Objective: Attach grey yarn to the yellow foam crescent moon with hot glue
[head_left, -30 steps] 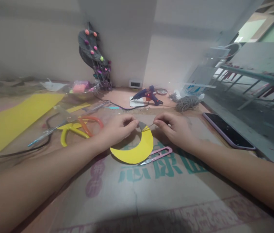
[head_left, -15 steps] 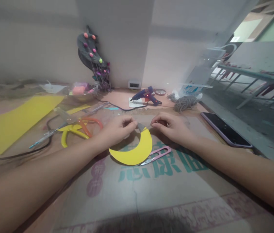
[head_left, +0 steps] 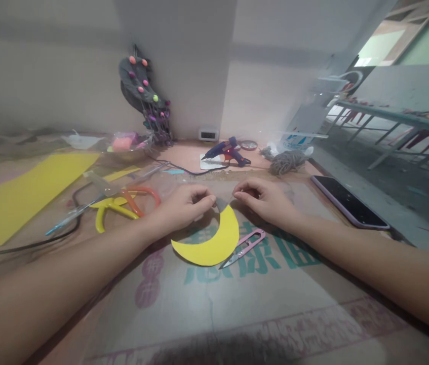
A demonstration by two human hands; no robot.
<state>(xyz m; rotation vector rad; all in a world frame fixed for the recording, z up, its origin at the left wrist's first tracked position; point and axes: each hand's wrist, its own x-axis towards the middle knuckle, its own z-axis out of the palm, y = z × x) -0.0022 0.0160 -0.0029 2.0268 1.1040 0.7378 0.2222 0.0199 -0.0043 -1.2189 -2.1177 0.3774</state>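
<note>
Here in the middle of the frame, the yellow crescent [head_left: 218, 244] curves open to the left, its upper end wrapped in grey yarn [head_left: 222, 204]. The left hand [head_left: 189, 207] has that end, fingers pinching it! Over to the right, the right hand [head_left: 265, 200] hovers just beside, thumb and fingers pressed together; whether a strand sits between them, I can't tell. Pink snips [head_left: 251, 245] lie right by the crescent's lower right edge, on the printed sheet [head_left: 176, 314] covering the bench [head_left: 187, 149]. Up top centre, there's the glue gun [head_left: 220, 149], its red light glowing, with a grey yarn bundle [head_left: 287, 162] to its right. And at right, a phone [head_left: 351, 203], lying flat!
</note>
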